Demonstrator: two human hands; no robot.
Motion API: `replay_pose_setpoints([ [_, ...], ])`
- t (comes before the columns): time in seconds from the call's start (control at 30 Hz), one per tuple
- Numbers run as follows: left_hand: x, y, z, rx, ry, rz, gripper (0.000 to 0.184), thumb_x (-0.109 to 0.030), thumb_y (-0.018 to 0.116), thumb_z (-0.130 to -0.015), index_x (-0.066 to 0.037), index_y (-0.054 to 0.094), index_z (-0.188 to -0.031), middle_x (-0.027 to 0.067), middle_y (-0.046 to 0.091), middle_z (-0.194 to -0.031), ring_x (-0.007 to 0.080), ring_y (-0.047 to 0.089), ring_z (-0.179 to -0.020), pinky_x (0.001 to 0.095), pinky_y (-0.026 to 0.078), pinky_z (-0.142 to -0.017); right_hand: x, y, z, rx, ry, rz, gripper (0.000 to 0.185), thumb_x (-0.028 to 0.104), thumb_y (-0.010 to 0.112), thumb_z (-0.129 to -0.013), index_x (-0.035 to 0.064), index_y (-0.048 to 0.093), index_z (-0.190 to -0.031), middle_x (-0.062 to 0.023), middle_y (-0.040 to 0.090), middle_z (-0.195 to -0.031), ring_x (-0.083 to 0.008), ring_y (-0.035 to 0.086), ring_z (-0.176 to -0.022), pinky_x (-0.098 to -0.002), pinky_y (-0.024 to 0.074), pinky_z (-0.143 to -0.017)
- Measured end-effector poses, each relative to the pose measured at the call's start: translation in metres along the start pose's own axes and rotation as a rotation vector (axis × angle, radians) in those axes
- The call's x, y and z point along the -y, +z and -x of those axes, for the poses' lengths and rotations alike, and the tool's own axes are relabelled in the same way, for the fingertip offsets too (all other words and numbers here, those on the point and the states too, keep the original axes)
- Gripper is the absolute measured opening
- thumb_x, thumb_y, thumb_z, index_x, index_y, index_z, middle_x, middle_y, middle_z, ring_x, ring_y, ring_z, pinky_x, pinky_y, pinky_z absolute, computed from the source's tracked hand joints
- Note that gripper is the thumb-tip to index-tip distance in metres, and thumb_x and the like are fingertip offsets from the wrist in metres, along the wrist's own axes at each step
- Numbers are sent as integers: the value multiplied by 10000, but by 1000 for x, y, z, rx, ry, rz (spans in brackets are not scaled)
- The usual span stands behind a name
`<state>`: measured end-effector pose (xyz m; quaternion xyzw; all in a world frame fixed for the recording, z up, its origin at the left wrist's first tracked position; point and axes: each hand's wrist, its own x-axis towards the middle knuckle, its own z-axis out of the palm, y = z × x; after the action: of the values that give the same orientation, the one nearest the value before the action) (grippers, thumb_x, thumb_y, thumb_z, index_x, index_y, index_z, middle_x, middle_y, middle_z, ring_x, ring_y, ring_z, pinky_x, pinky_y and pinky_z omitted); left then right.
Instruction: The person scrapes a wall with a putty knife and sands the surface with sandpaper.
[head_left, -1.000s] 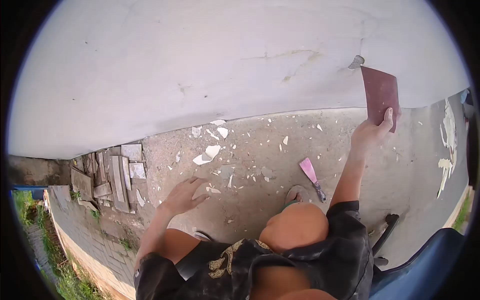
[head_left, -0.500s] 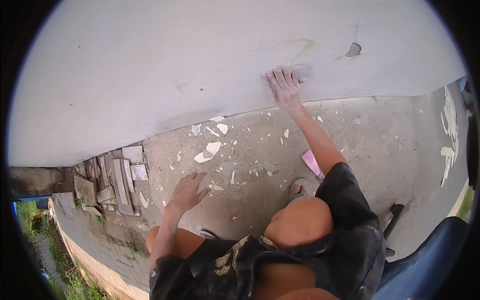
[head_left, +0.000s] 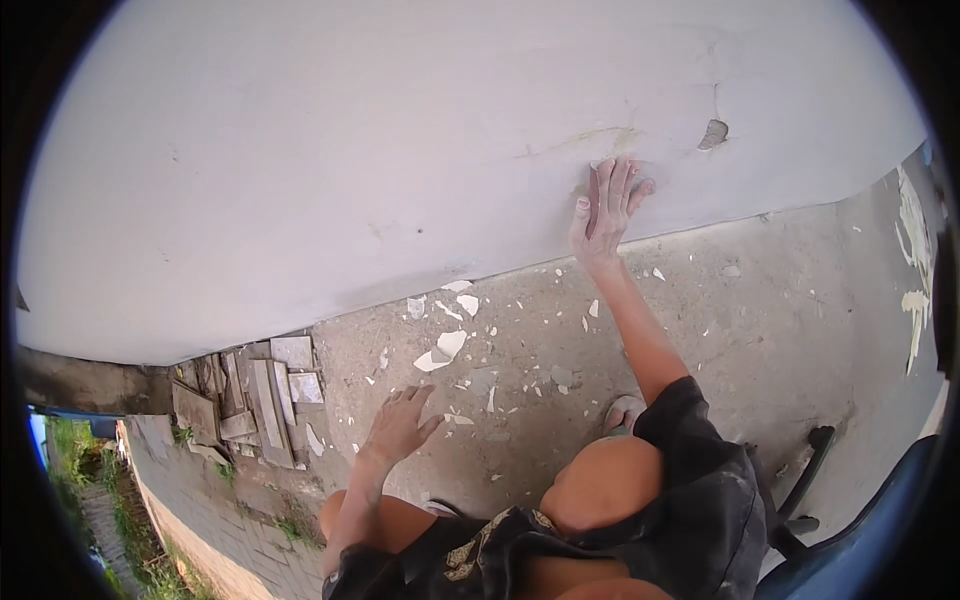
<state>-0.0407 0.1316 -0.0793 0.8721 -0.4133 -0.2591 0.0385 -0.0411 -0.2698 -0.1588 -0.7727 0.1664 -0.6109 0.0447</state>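
My right hand (head_left: pixel 608 212) is pressed against the lower part of the white wall (head_left: pixel 350 150), its fingers pointing up. Under the palm it holds a piece of sandpaper (head_left: pixel 594 196), whose reddish-brown edge shows between thumb and fingers. White dust coats the fingers. Up and to the right of this hand is a chipped grey patch (head_left: pixel 714 134) in the wall. My left hand (head_left: pixel 398 425) hangs empty over the floor near my knee, fingers apart. White paint flakes (head_left: pixel 443 350) lie on the concrete just beyond it.
Broken tiles and boards (head_left: pixel 270 400) are piled at the left by the wall's foot. A blue chair (head_left: pixel 860 540) with a black leg (head_left: pixel 808 470) stands at the lower right. Paint peels off the side wall (head_left: pixel 912 230). My sandalled foot (head_left: pixel 624 412) rests on the concrete.
My right hand has slid right along the wall and tilted, baring the sandpaper's edge. The view has shifted somewhat. The pink-bladed scraper on the floor no longer shows near my right forearm.
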Motion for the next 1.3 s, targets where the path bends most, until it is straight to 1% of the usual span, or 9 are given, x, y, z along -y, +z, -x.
replay_pose_setpoints([
  [0.17,9,16,12,201,-100,23,537,-328,613,-870,-48,461,-1303,192,530,-1243,367,519,-1134,434,406,-979,25,-31,-123,-190,122,-135,519,309,309,-993,-6,398,-1396,-201,287,-1498,-361,158,-1427,-559,-83,-1109],
  [0.3,0,-4,4,100,-148,5,537,-316,623,-866,-51,460,-1304,190,531,-1238,369,516,-1140,440,400,-987,-2,-19,-21,14,58,-34,524,315,317,-991,-12,401,-1392,-193,280,-1504,-356,155,-1429,-569,-78,-1106],
  [0.43,5,6,8,25,-6,52,511,-294,642,-855,-66,478,-1282,173,522,-1239,356,522,-1134,438,409,-980,27,-37,-110,-91,132,-115,542,343,303,-997,-16,385,-1395,-190,255,-1514,-360,110,-1435,-588,-103,-1091],
  [0.53,23,19,10,9,43,132,263,-203,691,-795,-46,541,-944,104,546,-1022,311,560,-964,410,445,-865,56,-42,-157,-173,189,-198,563,376,294,-1004,-18,371,-1399,-207,217,-1521,-383,80,-1433,-595,-110,-1084],
  [0.7,33,7,19,-252,77,113,165,-156,668,-803,-47,547,-830,98,548,-932,312,556,-909,401,443,-832,3,-35,-5,415,-7,-87,676,486,245,-987,-33,323,-1413,-254,171,-1517,-439,17,-1419,-600,-92,-1088],
  [0.9,19,5,30,-117,28,121,175,-171,665,-816,-59,553,-889,112,569,-937,318,567,-934,424,447,-836,62,-43,-170,-140,204,-220,713,500,257,-974,-36,230,-1444,-266,123,-1523,-468,-1,-1408,-594,-67,-1098],
  [1.0,13,3,36,-121,26,114,231,-203,665,-823,-62,566,-978,132,584,-981,332,571,-959,425,450,-860,47,-26,-136,-175,205,-207,720,463,300,-970,-49,163,-1458,-271,111,-1524,-457,10,-1413,-580,-41,-1108],
  [1.17,12,-4,33,-150,-15,66,302,-229,662,-832,-75,575,-1077,145,595,-1059,349,568,-1011,424,453,-880,5,15,39,116,68,-97,715,389,362,-970,-67,118,-1464,-268,84,-1531,-444,-4,-1419,-563,-60,-1107],
  [1.3,21,11,27,-11,-41,46,351,-245,663,-830,-64,569,-1116,150,593,-1044,343,572,-1003,426,452,-878,34,-25,-121,-86,71,-134,695,392,358,-972,-48,143,-1466,-294,93,-1517,-461,30,-1412,-584,-14,-1105],
])
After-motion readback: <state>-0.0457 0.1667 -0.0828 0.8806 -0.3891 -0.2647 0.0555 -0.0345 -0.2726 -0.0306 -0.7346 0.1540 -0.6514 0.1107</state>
